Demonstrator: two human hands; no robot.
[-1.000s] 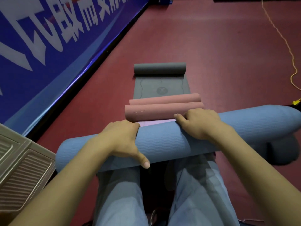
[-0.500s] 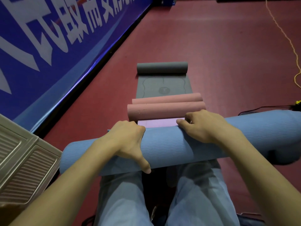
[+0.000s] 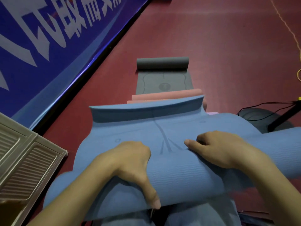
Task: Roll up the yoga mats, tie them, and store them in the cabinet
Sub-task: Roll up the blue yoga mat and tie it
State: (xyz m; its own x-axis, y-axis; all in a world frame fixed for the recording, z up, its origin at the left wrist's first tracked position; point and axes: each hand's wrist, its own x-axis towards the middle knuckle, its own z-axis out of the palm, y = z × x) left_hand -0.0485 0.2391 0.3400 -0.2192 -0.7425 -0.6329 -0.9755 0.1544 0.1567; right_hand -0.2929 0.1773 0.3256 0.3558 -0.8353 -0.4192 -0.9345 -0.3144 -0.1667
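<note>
A blue yoga mat (image 3: 171,173) lies rolled across my lap, its loose end (image 3: 146,110) sprung open and curling up in front of me. My left hand (image 3: 130,167) grips the roll, fingers curled over the top and thumb down its near side. My right hand (image 3: 216,147) grips it to the right with fingers curled on the mat. Beyond the flap lie pink mat rolls (image 3: 166,96), mostly hidden. Farther off, a grey mat (image 3: 162,82) lies half unrolled with its roll (image 3: 162,63) at the far end.
A blue banner wall (image 3: 48,46) runs along the left of the red floor (image 3: 219,54). A beige louvred cabinet door (image 3: 24,163) lies at lower left. Black cables and a stand (image 3: 283,115) sit at right, and a yellow cord (image 3: 290,30) trails at far right.
The blue mat's outer end has come loose and flipped forward, covering most of the pink rolls. Both hands have shifted back toward me on the roll.
</note>
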